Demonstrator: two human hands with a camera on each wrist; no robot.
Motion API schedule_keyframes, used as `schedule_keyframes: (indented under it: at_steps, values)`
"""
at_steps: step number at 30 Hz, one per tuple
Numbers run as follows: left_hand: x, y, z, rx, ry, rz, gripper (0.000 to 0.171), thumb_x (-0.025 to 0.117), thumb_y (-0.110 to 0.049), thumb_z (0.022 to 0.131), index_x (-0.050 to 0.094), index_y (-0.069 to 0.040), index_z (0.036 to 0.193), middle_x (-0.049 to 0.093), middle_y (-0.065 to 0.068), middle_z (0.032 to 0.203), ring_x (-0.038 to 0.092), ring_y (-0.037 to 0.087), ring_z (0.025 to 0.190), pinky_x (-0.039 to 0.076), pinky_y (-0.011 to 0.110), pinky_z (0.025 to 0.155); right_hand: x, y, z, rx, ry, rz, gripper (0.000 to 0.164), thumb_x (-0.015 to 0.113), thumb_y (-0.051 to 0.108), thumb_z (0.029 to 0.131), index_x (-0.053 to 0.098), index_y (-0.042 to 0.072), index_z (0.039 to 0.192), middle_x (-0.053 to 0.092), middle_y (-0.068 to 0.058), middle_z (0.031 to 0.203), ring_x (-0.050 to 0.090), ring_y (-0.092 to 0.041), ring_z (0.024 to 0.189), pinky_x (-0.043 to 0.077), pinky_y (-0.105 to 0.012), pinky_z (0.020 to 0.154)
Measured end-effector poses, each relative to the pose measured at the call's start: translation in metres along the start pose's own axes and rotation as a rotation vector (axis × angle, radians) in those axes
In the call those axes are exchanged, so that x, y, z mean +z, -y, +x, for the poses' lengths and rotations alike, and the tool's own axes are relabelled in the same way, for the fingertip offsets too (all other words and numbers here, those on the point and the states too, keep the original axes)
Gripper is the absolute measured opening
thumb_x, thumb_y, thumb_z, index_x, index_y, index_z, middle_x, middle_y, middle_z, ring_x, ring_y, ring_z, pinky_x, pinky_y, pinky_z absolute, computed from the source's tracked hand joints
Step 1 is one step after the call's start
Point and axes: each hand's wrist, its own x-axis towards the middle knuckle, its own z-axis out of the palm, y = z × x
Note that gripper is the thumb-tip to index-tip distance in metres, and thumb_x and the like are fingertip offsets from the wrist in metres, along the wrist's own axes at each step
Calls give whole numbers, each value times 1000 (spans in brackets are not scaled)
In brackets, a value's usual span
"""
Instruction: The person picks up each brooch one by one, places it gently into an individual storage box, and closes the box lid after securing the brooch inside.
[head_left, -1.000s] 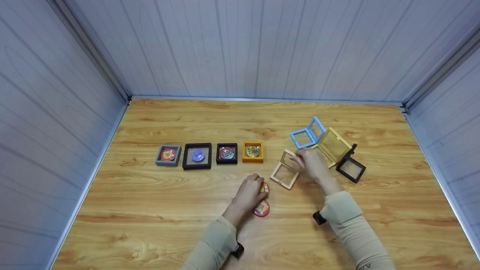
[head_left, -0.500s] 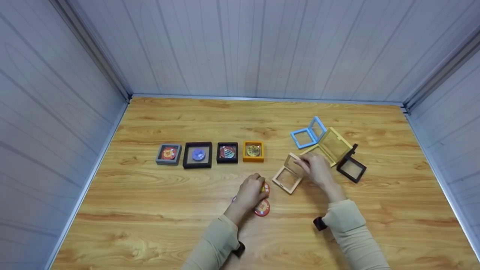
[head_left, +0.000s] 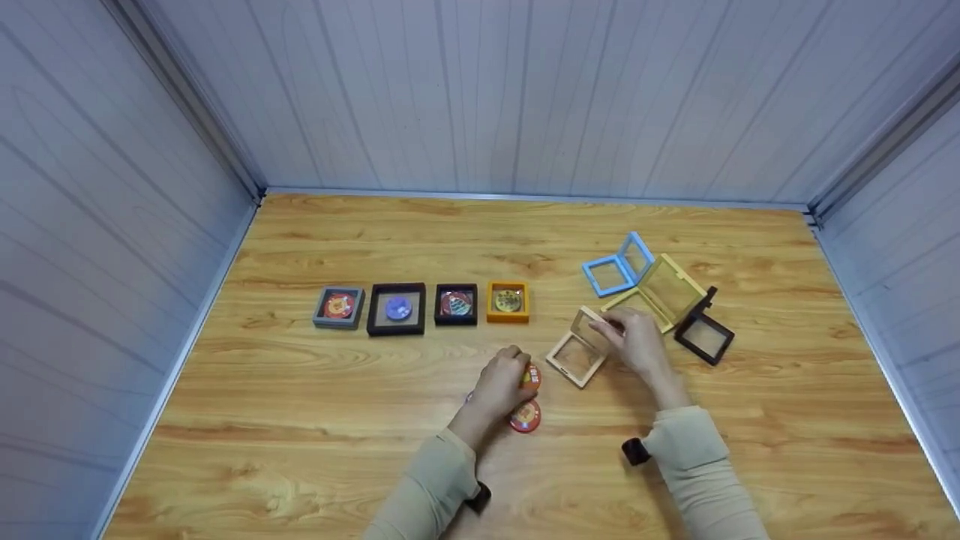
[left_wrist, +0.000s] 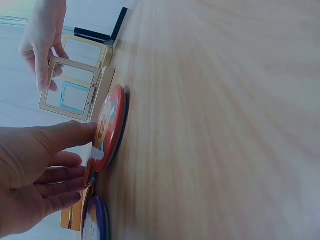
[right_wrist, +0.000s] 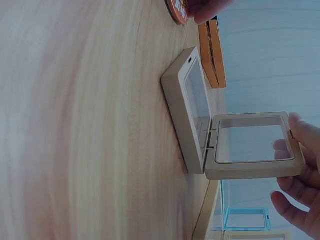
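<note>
My right hand point(head_left: 636, 341) pinches the raised lid of a small beige hinged display frame point(head_left: 576, 360) with clear film windows. The frame stands open, its base on the table and its lid tilted up, as the right wrist view shows. My left hand point(head_left: 496, 386) curls over a round orange badge point(head_left: 532, 376), thumb on the near side and fingers on the far side. A red badge point(head_left: 525, 416) lies by the thumb. In the left wrist view a purple-edged badge point(left_wrist: 95, 222) lies under the hand, mostly hidden in the head view.
Left of centre stand a grey frame point(head_left: 339, 307), a large black frame point(head_left: 396, 309), a small black frame point(head_left: 456, 304) and an orange frame point(head_left: 508, 302), each holding a disc. Open blue point(head_left: 607, 276), yellow point(head_left: 671, 289) and dark brown point(head_left: 705, 339) frames sit right. Panels wall the table.
My right hand has drawn the beige frame slightly toward me and to the right, still pinching its lid. My left hand stays over the badges.
</note>
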Motion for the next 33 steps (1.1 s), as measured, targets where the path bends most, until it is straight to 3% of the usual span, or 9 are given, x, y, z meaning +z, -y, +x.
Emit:
schedule_keyframes:
  at_steps: [11,27,33]
  values:
    - [-1,-7,3,-42,-25,-23,32,71,-18,68,62,-1,94,51,6,92,51,18,85,48,29,65,3,-2,-2,17,-52,69,15,69,15,76,68,1,78,64,-7,70,55,-12,58,45,-27,51]
    - [7,-24,18,-21,-42,-36,37,73,-22,70,62,1,97,51,7,95,51,18,88,45,26,76,4,-11,-18,36,-103,128,8,69,10,76,67,2,75,62,-3,68,51,-9,58,42,-17,52]
    - [12,-29,26,-23,-40,-50,35,71,-21,72,62,1,98,51,7,97,50,19,90,44,26,76,2,-9,-25,95,-115,188,10,70,6,74,67,-1,81,64,-7,74,57,-14,62,45,-14,56]
